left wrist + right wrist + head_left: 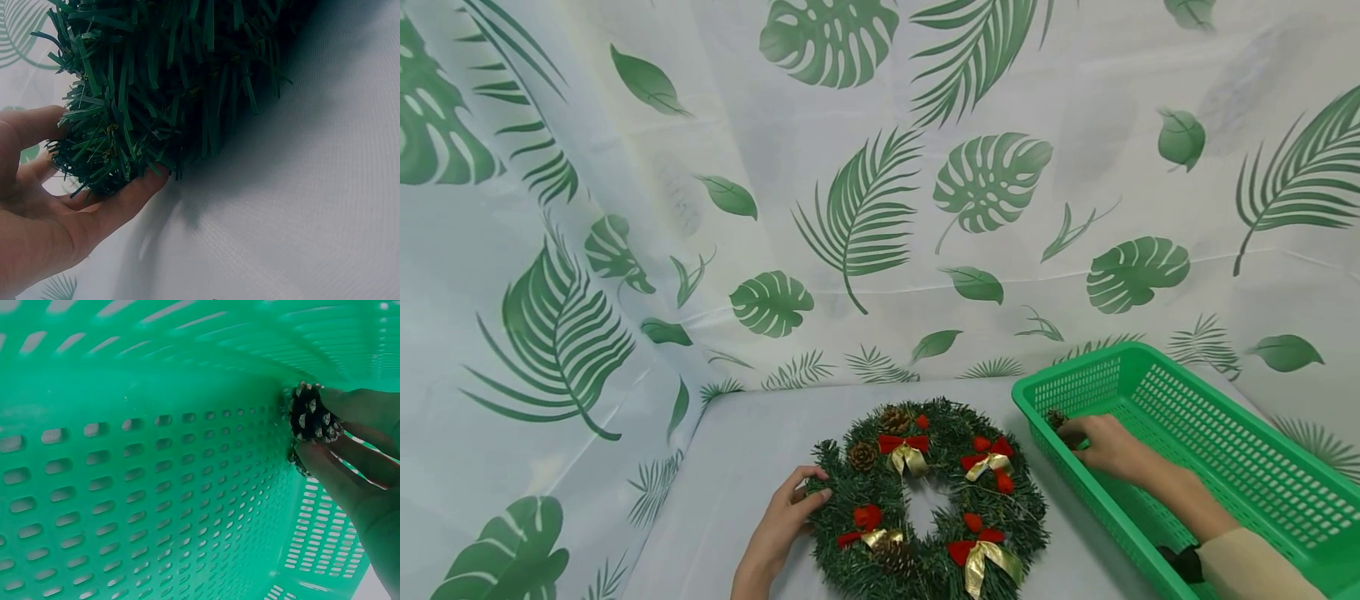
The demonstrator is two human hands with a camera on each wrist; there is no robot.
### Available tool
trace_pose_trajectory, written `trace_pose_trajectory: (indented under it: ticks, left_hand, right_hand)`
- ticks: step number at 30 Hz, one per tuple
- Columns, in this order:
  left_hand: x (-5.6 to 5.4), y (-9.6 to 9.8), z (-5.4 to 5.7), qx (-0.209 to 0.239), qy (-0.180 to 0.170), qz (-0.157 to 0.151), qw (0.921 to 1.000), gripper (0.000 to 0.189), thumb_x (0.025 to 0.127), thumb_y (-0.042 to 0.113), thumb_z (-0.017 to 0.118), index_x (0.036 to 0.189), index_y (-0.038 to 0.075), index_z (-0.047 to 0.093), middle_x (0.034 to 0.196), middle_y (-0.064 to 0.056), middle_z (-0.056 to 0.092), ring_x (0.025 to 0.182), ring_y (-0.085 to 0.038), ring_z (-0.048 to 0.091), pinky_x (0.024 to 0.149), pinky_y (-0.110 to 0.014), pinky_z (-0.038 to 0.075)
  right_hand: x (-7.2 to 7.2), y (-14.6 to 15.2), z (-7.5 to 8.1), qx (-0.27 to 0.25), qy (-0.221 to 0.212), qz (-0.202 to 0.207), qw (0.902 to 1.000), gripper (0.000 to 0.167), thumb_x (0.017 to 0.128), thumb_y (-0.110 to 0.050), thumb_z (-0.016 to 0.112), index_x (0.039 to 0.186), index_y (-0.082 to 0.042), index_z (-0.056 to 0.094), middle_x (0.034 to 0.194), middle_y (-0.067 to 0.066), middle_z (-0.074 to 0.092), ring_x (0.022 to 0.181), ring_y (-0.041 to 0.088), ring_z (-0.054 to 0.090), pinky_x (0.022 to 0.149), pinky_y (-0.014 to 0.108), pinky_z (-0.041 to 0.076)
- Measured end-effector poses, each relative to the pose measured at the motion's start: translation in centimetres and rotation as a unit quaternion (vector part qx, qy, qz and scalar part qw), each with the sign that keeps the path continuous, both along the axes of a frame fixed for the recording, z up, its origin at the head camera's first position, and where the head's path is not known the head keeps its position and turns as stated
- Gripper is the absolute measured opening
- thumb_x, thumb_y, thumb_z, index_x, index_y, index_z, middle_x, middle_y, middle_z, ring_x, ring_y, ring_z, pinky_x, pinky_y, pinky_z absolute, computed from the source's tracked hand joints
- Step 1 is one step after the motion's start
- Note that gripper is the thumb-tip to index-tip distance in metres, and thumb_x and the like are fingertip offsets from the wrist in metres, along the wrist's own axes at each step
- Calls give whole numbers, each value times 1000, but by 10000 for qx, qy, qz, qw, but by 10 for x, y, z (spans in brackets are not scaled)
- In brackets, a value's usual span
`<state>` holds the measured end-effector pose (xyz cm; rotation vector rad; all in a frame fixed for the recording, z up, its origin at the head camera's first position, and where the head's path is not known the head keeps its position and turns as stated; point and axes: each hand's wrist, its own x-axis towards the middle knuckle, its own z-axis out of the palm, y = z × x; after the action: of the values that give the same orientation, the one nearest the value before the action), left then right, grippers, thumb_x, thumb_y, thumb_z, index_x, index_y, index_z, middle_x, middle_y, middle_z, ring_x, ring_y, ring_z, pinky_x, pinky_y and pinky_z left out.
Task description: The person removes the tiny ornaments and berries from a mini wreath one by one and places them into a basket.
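Pinecone (312,417) pinched in the right hand (1108,450), inside the basket (1225,417).

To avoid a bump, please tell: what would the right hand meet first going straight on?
Probably the green basket's wall beside the wreath, beyond the pine cone the right hand pinches; depth is unclear.

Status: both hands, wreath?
Left hand grips Christmas wreath at left edge. Right hand pinches pine cone inside green basket. Basket's near wall between right hand and wreath.
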<state>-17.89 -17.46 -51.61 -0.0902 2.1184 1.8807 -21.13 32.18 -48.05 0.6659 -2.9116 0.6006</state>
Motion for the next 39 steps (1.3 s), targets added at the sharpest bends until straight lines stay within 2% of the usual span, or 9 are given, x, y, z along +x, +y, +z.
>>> trace_pose_trajectory:
  ticks: [9,15,23,30,36,39]
  left_hand:
    - [0,1,-1,11,17,25,10000,35,99,27,68,127,9,56,107,-9,58,86,-20,48,67,-37,45]
    - [0,1,1,-3,27,-39,10000,35,99,29,69,125,10,56,112,-11,58,89,-21,50,69,-37,47]
    - [1,0,2,20,8,-56,10000,34,99,29,70,124,10,56,108,-10,57,88,-21,49,70,-37,46]
    - [1,0,2,3,12,-30,10000,34,99,28,69,124,9,56,110,-10,58,88,-21,49,68,-37,45]
    - [1,0,0,40,3,-65,10000,35,99,29,69,125,9,56,110,-11,57,90,-22,50,69,-37,46]
    - [0,0,0,55,-5,-81,10000,36,99,29,70,125,10,56,111,-11,57,92,-22,51,71,-37,46]
  right_hand:
    - [-1,0,-2,81,56,25,9999,25,77,12,77,102,5,74,88,10,74,77,25,69,66,35,58]
    - [1,0,3,-27,22,117,9999,26,77,11,76,102,3,74,89,9,74,78,25,69,67,35,57]
    - [3,0,11,-190,-60,145,9997,24,79,8,78,102,3,75,93,12,75,83,30,72,70,40,59]
    - [-1,-2,20,-226,13,133,9997,26,79,5,81,103,5,74,93,16,75,80,31,72,66,37,58]
    - [-2,-4,30,-355,-34,142,9993,25,81,2,80,106,4,75,94,15,76,81,30,72,63,28,55]
    - [-2,-5,37,-356,41,125,9993,25,82,1,80,106,4,75,95,15,77,83,30,73,64,30,56]
